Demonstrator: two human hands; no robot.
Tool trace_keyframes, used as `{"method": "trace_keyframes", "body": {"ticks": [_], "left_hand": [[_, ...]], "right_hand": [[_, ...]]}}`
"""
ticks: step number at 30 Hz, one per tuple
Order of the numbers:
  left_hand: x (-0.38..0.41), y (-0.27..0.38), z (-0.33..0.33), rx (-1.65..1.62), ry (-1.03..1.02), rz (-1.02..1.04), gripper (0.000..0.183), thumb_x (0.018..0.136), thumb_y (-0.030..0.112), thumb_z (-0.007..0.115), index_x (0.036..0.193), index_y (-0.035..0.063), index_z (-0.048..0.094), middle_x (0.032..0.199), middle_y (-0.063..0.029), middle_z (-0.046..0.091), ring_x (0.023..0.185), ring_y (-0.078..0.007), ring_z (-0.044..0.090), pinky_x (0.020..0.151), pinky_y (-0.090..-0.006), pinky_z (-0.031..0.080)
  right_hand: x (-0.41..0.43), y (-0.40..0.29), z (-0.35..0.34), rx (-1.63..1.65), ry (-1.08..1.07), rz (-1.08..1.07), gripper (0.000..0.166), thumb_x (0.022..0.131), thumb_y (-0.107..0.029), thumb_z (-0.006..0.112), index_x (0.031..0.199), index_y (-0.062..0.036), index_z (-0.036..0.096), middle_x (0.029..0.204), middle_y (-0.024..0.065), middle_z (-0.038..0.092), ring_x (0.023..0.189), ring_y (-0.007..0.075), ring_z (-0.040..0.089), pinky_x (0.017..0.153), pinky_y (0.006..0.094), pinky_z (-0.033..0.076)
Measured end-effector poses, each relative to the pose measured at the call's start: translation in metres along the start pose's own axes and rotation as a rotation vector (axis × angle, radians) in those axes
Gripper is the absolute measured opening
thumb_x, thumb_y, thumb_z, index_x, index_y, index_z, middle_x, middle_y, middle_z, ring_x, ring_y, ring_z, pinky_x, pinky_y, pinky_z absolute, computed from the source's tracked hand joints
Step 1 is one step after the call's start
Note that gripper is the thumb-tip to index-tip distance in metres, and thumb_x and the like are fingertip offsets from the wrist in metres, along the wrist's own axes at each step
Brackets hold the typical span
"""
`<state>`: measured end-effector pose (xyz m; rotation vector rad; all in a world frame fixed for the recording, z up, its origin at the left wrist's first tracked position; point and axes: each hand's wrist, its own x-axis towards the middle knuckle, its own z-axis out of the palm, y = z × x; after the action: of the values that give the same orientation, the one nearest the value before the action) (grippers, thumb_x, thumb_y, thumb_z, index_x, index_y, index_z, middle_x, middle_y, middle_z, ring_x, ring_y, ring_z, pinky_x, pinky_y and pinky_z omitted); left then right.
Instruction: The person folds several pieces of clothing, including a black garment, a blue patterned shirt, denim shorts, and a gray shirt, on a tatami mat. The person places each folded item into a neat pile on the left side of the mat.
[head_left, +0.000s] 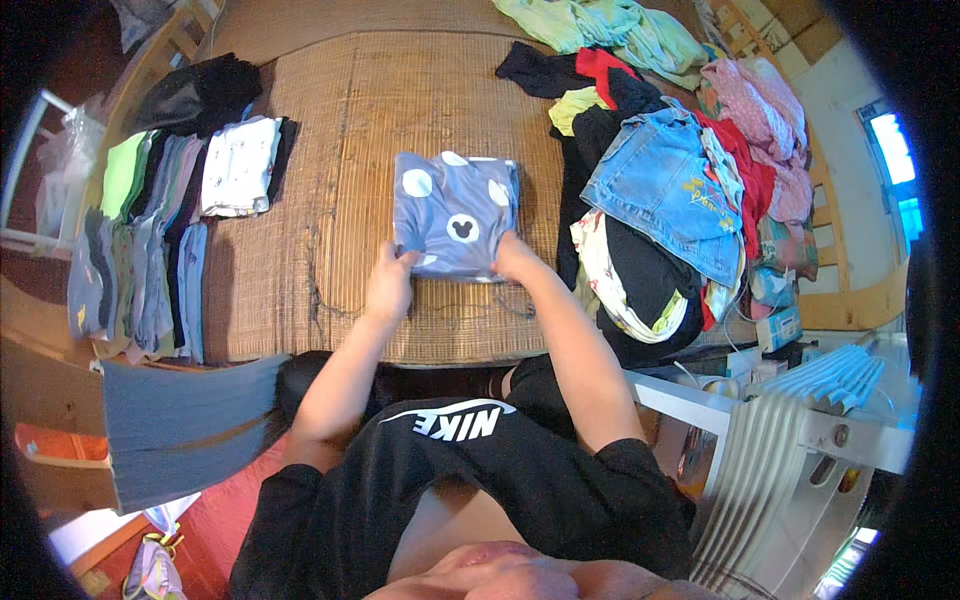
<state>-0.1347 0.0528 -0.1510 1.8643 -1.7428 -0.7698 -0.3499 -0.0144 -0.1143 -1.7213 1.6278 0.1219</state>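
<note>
A folded grey-blue garment (442, 210) with white dots and a mouse-head print lies flat on the woven bamboo mat (330, 180) in front of me. My left hand (391, 276) grips its near left corner, the thumb on top of the cloth. At the near right corner, my right hand (516, 257) holds the edge of the same garment. The fingers under the cloth are hidden in both hands.
Stacked folded clothes (150, 247) stand on the left, beside a folded white garment (240, 165) and a black bundle (199, 94). A loose heap with a denim garment (667, 184) lies on the right. Pink dotted cloth (757, 112) rests by the wooden bed rail (829, 225).
</note>
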Motion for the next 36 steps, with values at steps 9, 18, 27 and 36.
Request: {"method": "trace_keyframes", "body": {"ticks": [9,18,27,36], "left_hand": [[-0.009,0.011,-0.07,0.308,-0.256,0.071,0.039,0.073,0.031,0.063,0.11,0.02,0.058,0.125,-0.0174,0.039,0.108,-0.0356,0.045,0.091,-0.0377,0.038],[0.003,0.022,-0.015,0.756,-0.597,0.207,0.076,0.074,0.056,0.05,0.134,0.0414,0.006,0.144,-0.0062,-0.007,0.131,-0.0329,-0.005,0.086,-0.0733,0.013],[0.006,0.028,-0.018,0.721,-0.595,0.19,0.08,0.07,0.059,0.052,0.134,0.0421,0.007,0.143,-0.0078,-0.007,0.131,-0.0334,-0.005,0.088,-0.0726,0.012],[0.004,0.037,-0.014,0.698,-0.797,0.346,0.077,0.07,0.058,0.052,0.133,0.0433,0.01,0.143,-0.001,-0.012,0.131,-0.0283,-0.013,0.092,-0.0698,0.005]], "right_hand": [[0.047,0.007,0.012,0.031,0.642,-0.08,0.039,0.074,-0.038,0.062,0.083,0.0,0.057,0.087,0.0185,0.06,0.081,0.0344,0.058,0.07,0.043,0.046],[0.09,0.027,0.029,0.367,0.869,0.049,0.016,0.074,-0.018,0.06,0.079,-0.0022,0.059,0.074,0.0171,0.06,0.072,0.0331,0.058,0.065,0.0405,0.045],[0.09,0.012,0.023,0.294,0.934,-0.091,0.02,0.075,-0.018,0.061,0.09,-0.0052,0.055,0.086,0.0202,0.057,0.082,0.0358,0.055,0.068,0.0415,0.044],[0.121,0.022,0.012,0.223,0.881,-0.132,0.018,0.072,-0.01,0.063,0.087,-0.0028,0.056,0.09,0.02,0.053,0.084,0.0358,0.051,0.076,0.0385,0.042]]}}
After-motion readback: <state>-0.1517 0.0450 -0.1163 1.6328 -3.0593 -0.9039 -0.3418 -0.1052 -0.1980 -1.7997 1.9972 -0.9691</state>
